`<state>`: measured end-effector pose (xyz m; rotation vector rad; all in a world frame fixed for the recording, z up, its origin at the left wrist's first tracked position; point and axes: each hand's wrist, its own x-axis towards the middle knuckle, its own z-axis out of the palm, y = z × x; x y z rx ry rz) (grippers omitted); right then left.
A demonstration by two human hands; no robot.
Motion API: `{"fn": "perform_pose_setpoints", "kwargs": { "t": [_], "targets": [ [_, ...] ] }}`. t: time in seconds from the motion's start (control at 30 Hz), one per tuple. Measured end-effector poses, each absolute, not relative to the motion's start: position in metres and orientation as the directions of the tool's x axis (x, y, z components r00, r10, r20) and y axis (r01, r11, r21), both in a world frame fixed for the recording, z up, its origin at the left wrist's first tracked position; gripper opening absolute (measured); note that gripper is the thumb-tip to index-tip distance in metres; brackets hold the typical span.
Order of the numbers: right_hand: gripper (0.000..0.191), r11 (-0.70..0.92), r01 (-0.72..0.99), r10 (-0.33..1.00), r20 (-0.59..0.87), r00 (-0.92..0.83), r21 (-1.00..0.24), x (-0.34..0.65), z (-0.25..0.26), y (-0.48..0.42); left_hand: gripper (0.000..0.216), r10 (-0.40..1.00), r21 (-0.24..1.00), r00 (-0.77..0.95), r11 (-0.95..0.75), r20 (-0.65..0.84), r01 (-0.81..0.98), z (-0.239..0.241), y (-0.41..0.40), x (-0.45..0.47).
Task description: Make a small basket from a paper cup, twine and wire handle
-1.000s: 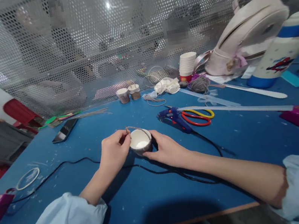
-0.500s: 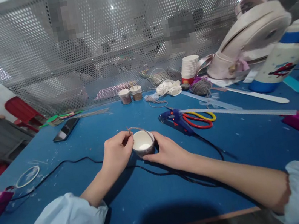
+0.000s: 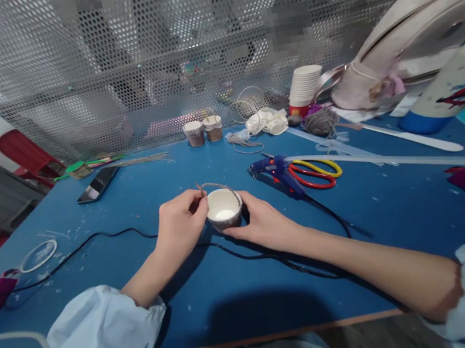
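Observation:
A small paper cup (image 3: pixel 222 204), white inside and dark around its outside, stands low over the blue table between my hands. My right hand (image 3: pixel 257 217) grips it, the thumb across the near side and the fingers round the right side. At the cup's left rim, my left hand (image 3: pixel 183 215) pinches a thin brown cord (image 3: pixel 215 184) that runs along the far rim. To the right lies a blue glue gun (image 3: pixel 277 171), beside scissors (image 3: pixel 319 172) with red and yellow handles.
Two covered cups (image 3: pixel 194 134), a stack of paper cups (image 3: pixel 306 87) and grey yarn (image 3: pixel 321 122) line the back. A phone (image 3: pixel 98 184) lies left. A black cable (image 3: pixel 246 256) crosses near my hands. A bottle (image 3: pixel 444 82) and backpack (image 3: pixel 410 37) stand right.
The camera view has tilted slightly, so the table things appear higher and farther out. Both hands keep the same hold on the cup and cord.

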<state>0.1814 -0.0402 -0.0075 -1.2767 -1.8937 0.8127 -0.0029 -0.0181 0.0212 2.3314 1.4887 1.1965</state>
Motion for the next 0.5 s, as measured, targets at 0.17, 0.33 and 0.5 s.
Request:
{"fn": "perform_pose_setpoints", "kwargs": {
  "t": [0.17,0.33,0.5],
  "targets": [
    [0.063,0.324,0.511,0.94,0.21,-0.269,-0.796,0.1823,-0.0117,-0.0394,0.017,0.811,0.488,0.196,-0.504,0.551,0.713,0.0214,-0.0183,-0.0026],
    [0.062,0.317,0.509,0.942,0.203,-0.267,-0.8,0.1818,-0.0116,-0.0397,0.017,0.814,0.49,0.188,-0.497,0.549,0.716,0.0212,-0.0188,-0.0024],
    [0.062,0.308,0.521,0.945,0.194,-0.262,-0.796,0.1816,-0.0098,-0.04,0.018,0.824,0.518,0.18,-0.492,0.538,0.7,0.022,-0.0201,-0.002]
  ]
}}
